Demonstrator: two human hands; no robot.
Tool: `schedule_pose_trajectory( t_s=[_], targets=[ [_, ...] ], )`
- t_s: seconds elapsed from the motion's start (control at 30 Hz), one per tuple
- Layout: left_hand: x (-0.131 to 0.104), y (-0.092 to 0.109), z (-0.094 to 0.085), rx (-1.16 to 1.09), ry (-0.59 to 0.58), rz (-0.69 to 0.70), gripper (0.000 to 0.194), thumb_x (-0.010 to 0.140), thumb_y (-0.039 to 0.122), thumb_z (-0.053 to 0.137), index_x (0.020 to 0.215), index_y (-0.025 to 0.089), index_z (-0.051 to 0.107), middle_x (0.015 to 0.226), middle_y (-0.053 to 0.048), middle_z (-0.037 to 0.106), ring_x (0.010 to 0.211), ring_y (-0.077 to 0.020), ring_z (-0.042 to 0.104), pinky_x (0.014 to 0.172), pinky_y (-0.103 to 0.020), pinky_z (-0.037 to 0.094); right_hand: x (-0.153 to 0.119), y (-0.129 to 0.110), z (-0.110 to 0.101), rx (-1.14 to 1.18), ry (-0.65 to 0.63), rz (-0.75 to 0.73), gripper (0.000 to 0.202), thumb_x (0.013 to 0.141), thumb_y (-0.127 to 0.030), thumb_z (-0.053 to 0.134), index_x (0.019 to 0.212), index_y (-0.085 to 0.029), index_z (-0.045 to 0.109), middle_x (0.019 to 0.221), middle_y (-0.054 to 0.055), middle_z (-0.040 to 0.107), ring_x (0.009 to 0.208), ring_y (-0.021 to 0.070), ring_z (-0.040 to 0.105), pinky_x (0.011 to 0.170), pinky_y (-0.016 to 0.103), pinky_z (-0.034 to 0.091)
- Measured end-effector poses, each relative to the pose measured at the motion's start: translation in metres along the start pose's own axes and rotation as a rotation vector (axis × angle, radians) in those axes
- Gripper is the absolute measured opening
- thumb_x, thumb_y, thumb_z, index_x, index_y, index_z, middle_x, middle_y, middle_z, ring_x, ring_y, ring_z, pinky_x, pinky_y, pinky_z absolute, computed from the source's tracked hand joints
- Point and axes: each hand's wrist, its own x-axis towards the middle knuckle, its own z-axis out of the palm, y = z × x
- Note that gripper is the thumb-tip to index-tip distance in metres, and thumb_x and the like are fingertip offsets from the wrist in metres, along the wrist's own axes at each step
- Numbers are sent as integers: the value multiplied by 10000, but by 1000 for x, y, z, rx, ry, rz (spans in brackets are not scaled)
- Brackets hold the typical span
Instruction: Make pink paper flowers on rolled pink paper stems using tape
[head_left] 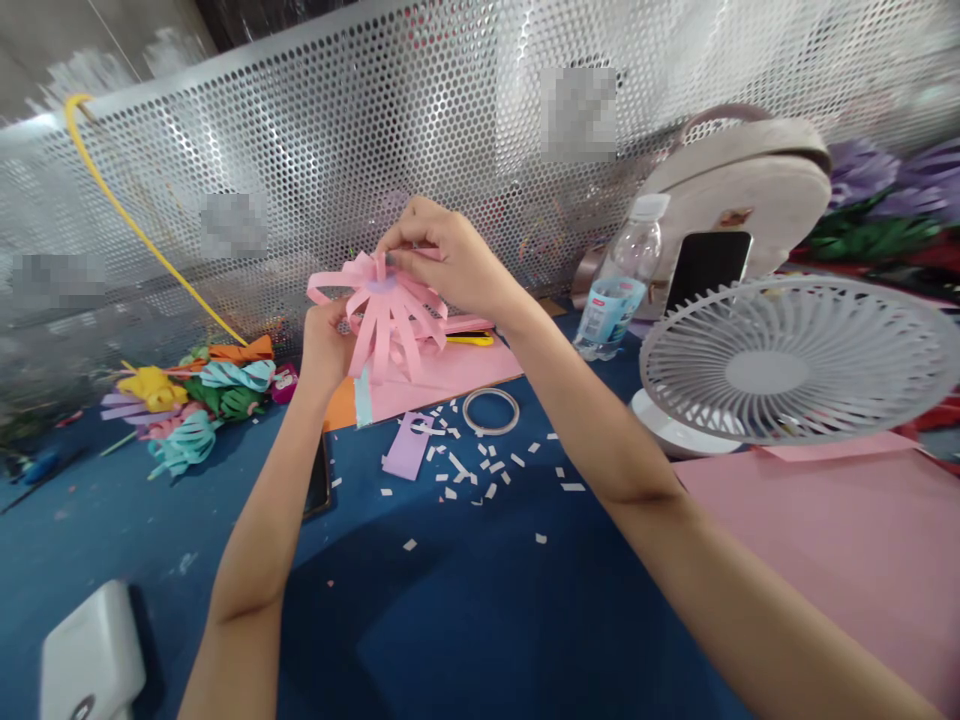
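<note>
Both of my hands hold up a pink paper flower (390,325) made of looped strips around a lilac centre. My left hand (328,345) grips its left side from below, with the fingertips partly hidden behind the strips. At the top, my right hand (442,250) pinches a pink strip near the centre. Beneath the flower lie pink paper sheets (480,368) and a yellow-handled cutter (472,339). Closer to me are a lilac paper piece (407,447), a roll of tape (491,411) and several small white scraps (459,468).
A grey fan (795,365), a water bottle (615,280), a pale round bag (750,190) and a phone (709,268) stand at right, with large pink paper (832,540) in front. Colourful paper flowers (195,395) lie left. A white device (94,650) sits near left. Perforated metal (450,120) closes off the back.
</note>
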Motion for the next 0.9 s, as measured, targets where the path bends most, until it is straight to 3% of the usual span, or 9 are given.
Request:
schedule_pose_trajectory(
  t_s=[0.17, 0.37, 0.7, 0.9],
  targets=[
    [-2, -1, -1, 17, -17, -16, 121, 664, 244, 564, 575, 162, 567, 551, 45, 484, 531, -100, 388, 528, -223, 363, 1, 1, 2, 33, 52, 14, 139, 866, -154, 571, 873, -194, 704, 842, 28, 510, 853, 160, 516, 876, 350, 453],
    [-2, -4, -1, 29, 3, -13, 140, 670, 244, 579, 564, 154, 593, 516, 56, 456, 511, -92, 356, 489, -211, 315, 0, 2, 2, 24, 47, 10, 125, 857, -190, 593, 882, -191, 715, 836, 31, 515, 832, 166, 525, 859, 355, 462],
    [-2, -5, -1, 2, -22, 19, 120, 695, 192, 583, 598, 158, 645, 579, 43, 581, 539, -114, 473, 535, -225, 418, -1, -7, 6, -17, 112, 124, 153, 857, -133, 570, 870, -214, 699, 888, 31, 558, 839, 172, 536, 882, 360, 485],
    [-2, -6, 1, 73, -40, 5, 124, 712, 208, 591, 623, 166, 666, 585, 34, 604, 546, -115, 478, 539, -219, 414, -1, -9, 5, -7, 59, 119, 156, 839, -121, 576, 855, -202, 709, 863, 27, 554, 837, 167, 537, 853, 333, 483]
  ],
)
